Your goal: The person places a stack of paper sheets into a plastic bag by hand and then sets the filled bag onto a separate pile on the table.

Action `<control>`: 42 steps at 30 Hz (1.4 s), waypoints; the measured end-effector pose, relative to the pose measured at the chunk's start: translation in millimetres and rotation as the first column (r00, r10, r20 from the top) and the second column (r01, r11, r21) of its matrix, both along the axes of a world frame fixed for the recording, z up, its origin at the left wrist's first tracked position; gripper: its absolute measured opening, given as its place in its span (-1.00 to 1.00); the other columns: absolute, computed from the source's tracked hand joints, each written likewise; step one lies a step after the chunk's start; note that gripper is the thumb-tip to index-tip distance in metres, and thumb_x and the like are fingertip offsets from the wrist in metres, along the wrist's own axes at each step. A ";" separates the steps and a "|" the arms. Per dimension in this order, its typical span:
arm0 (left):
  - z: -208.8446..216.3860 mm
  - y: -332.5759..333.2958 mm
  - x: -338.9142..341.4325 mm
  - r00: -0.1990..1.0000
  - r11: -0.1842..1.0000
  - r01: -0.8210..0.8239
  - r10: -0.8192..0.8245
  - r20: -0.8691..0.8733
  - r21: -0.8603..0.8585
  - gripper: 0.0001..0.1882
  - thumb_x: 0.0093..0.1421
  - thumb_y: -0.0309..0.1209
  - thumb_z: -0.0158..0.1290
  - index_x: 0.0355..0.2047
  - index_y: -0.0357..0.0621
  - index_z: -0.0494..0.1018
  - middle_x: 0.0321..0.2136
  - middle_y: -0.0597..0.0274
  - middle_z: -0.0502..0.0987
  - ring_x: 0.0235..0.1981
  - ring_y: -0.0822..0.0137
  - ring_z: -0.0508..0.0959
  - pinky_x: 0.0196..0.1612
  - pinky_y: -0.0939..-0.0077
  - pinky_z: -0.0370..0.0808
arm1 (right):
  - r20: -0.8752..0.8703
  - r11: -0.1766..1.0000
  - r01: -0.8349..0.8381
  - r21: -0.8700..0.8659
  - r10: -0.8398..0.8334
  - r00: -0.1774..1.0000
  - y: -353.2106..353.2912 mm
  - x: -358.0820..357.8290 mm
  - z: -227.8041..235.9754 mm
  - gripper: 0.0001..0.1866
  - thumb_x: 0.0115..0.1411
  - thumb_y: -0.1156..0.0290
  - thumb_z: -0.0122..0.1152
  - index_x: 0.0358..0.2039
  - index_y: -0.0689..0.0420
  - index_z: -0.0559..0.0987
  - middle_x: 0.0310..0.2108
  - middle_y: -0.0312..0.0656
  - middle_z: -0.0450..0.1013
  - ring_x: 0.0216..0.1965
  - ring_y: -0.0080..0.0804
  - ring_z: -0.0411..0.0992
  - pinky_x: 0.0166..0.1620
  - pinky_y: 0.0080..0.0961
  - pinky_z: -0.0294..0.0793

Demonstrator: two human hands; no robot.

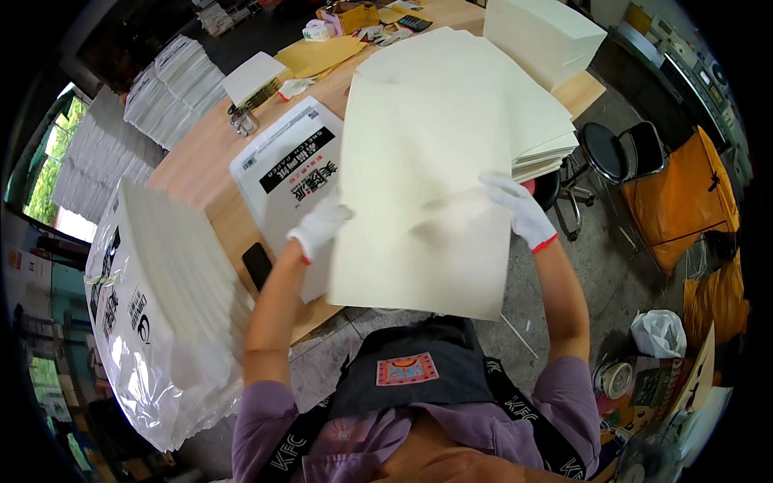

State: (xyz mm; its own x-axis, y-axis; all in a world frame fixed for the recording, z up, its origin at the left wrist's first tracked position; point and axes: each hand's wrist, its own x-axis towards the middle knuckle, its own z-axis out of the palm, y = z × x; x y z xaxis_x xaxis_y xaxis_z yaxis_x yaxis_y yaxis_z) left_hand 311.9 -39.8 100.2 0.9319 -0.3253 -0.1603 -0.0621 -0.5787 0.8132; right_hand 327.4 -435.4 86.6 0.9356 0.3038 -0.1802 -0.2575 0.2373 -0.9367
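A large cream-white paper sheet [423,153] stretches in front of me, its near end sticking out past the table edge. My left hand [322,225], in a white glove with a red cuff, grips its left edge. The right edge is held by my right hand [518,208], gloved the same way, its fingers lying over the paper. Whether more than one sheet is in my hands, I cannot tell. Beneath and to the right shows a fanned stack of paper [541,153]. Left of the sheet lies a white printed wrapper [282,161], partly under my left hand.
A black phone [257,266] rests on the wooden table [193,173]. At left stands a plastic-wrapped paper bundle [161,322]. Farther off are a tall paper block [539,40], a small metal-topped jar [243,121], yellow envelopes [322,55] and a calculator [415,23]. A black stool [604,151] stands right.
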 end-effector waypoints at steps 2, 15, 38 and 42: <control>22.7 -48.5 -16.3 0.998 0.944 0.045 -0.026 -0.062 0.328 -0.35 0.10 -0.31 0.00 0.18 -0.29 0.14 -0.14 -0.22 0.50 -0.23 0.00 0.58 -0.15 0.24 0.51 | 0.207 0.993 0.007 -0.117 0.018 0.978 21.9 -7.9 -9.9 -0.54 0.17 0.41 0.22 0.08 0.29 0.45 0.09 -0.06 0.39 0.13 -0.33 0.33 0.18 -0.41 0.31; -9.1 -162.6 -73.2 0.978 0.889 -0.098 0.170 -0.123 0.448 -0.19 0.05 -0.21 0.10 0.19 -0.28 -0.04 0.08 -0.30 0.35 -0.23 -0.14 0.58 -0.19 -0.01 0.50 | 0.353 0.597 0.215 -0.773 0.123 0.928 66.0 -32.8 13.6 -0.30 0.09 -0.01 0.24 0.14 0.19 0.42 0.14 0.04 0.35 0.18 -0.16 0.33 0.19 -0.40 0.28; -4.3 -113.9 -94.1 0.861 0.471 -0.484 0.406 -0.306 -0.738 -0.50 0.27 -0.43 0.00 0.17 -0.31 0.18 0.05 0.06 0.39 0.02 0.23 0.46 0.05 0.33 0.46 | 0.808 0.843 0.316 -0.435 0.211 0.551 -28.6 -14.1 131.3 -0.69 0.15 0.36 0.06 -0.10 0.09 0.57 -0.04 -0.13 0.50 -0.06 -0.19 0.48 0.02 -0.39 0.43; -16.9 -113.8 -17.8 0.897 0.326 -0.419 0.292 -0.331 -0.848 -0.49 0.22 -0.53 0.01 0.18 -0.22 0.20 -0.01 0.06 0.44 -0.09 0.20 0.52 -0.08 0.33 0.54 | 0.734 0.658 0.407 -0.634 0.345 0.585 -65.8 68.7 194.5 -0.65 0.21 0.24 0.06 -0.05 0.09 0.55 -0.03 -0.12 0.49 -0.04 -0.16 0.46 0.05 -0.39 0.39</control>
